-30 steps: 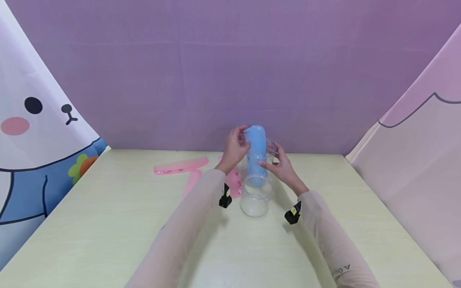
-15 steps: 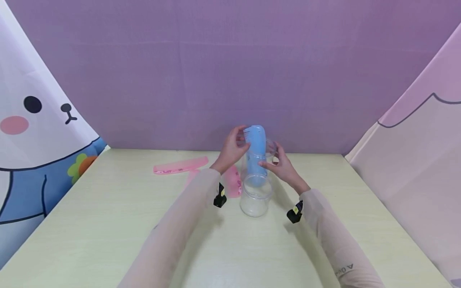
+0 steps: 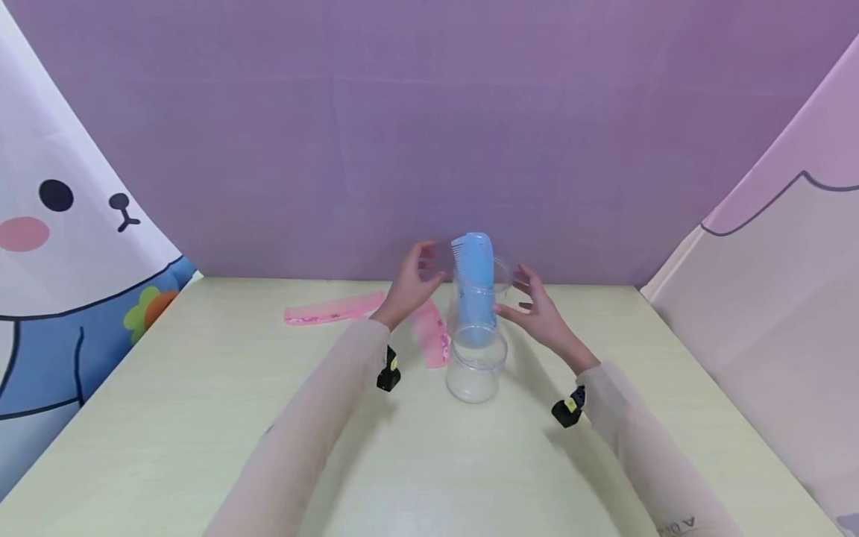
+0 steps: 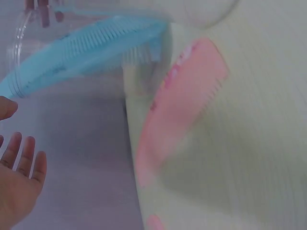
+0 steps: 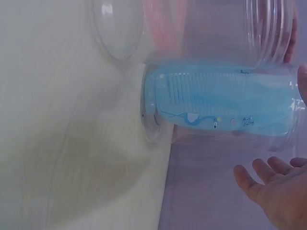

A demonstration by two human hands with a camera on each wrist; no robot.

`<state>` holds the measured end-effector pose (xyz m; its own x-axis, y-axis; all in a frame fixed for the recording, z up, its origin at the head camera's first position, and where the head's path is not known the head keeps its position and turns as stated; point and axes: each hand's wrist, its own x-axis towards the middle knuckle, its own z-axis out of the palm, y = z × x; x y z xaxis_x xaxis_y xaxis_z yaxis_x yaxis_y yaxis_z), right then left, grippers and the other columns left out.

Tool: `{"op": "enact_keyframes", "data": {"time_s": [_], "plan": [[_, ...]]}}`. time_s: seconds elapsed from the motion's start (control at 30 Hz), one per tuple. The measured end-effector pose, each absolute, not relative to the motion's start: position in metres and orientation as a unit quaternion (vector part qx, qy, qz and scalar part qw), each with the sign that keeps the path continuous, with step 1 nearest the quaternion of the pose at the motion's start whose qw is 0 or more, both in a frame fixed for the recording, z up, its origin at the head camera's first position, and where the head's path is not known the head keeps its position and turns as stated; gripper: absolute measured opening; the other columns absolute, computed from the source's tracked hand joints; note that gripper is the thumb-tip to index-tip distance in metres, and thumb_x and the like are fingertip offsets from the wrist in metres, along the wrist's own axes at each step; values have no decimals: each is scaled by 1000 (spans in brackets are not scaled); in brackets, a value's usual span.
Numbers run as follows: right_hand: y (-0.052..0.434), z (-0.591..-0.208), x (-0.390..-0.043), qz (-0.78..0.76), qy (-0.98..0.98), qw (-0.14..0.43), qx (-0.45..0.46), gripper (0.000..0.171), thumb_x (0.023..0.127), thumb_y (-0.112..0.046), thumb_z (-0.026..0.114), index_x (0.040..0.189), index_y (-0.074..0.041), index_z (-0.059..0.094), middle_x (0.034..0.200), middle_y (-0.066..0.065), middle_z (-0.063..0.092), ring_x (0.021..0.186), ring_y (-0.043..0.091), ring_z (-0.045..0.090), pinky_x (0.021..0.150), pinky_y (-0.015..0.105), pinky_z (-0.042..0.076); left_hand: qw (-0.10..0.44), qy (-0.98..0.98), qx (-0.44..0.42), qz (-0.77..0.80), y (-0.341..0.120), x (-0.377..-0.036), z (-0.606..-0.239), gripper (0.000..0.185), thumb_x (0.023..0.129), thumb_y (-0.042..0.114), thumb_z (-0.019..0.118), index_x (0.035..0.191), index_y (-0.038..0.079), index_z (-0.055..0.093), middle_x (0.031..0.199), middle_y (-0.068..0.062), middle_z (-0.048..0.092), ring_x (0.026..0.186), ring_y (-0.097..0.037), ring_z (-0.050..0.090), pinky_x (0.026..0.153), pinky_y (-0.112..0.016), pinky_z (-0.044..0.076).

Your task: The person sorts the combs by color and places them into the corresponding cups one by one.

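Observation:
Blue combs (image 3: 475,257) stand upright in a clear plastic jar (image 5: 152,132), their upper ends rising above its rim in the head view. My left hand (image 3: 405,289) is off to the left of the jar, thumb and fingers spread apart with nothing between them. On the other side, my right hand (image 3: 542,319) holds nothing; its thumb tip is right at the jar's wall and its fingers are loosely spread. Both wrist views show the blue combs through the clear plastic, with the left hand (image 4: 21,179) and right hand (image 5: 280,191) beside the jar.
A second clear jar (image 3: 473,384) stands in front of the first. One pink comb (image 3: 431,335) lies just left of the jars, and another pink comb (image 3: 333,308) lies farther left, partly behind my left wrist. A purple cloth (image 3: 429,142) hangs behind the table's far edge.
My left hand has let go of the blue combs and moved left. My right hand has loosened from the jar and drawn back to the right. The combs stay standing in the jar.

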<state>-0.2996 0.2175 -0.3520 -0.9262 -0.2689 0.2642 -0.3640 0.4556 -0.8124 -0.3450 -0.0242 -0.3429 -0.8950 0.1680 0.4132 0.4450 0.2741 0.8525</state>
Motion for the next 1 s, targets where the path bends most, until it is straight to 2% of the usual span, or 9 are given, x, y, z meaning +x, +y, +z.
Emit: {"op": "enact_keyframes", "data": {"time_s": [0.23, 0.5, 0.73, 1.0], "plan": [[222, -353, -283, 490, -843, 63, 211, 84, 84, -18, 66, 146, -9, 9, 148, 19, 21, 134, 38, 27, 102, 56, 32, 120, -816, -184, -535, -33, -347, -358, 59, 83, 3, 61, 135, -1, 33, 129, -24, 44, 118, -39, 44, 99, -48, 40], [221, -358, -263, 486, -838, 67, 237, 76, 83, -15, 66, 143, -9, 19, 145, 17, 29, 132, 36, 32, 101, 54, 36, 105, -858, -145, -482, -35, -344, -373, 61, 81, 9, 65, 134, 2, 36, 129, -20, 47, 116, -36, 47, 95, -42, 44], [221, -368, -253, 490, -830, 51, 262, 68, 84, -12, 64, 140, -6, 27, 143, 18, 34, 130, 36, 35, 99, 54, 37, 102, -897, -111, -415, -34, -343, -384, 67, 79, 17, 69, 136, 5, 36, 124, -16, 49, 114, -33, 48, 95, -45, 43], [216, -381, -247, 488, -823, 15, 290, 67, 83, -11, 65, 139, -4, 28, 142, 18, 34, 128, 38, 36, 97, 55, 38, 57, -920, -72, -381, -29, -341, -391, 65, 77, 24, 71, 132, 10, 39, 127, -13, 46, 115, -33, 46, 93, -49, 43]]}}
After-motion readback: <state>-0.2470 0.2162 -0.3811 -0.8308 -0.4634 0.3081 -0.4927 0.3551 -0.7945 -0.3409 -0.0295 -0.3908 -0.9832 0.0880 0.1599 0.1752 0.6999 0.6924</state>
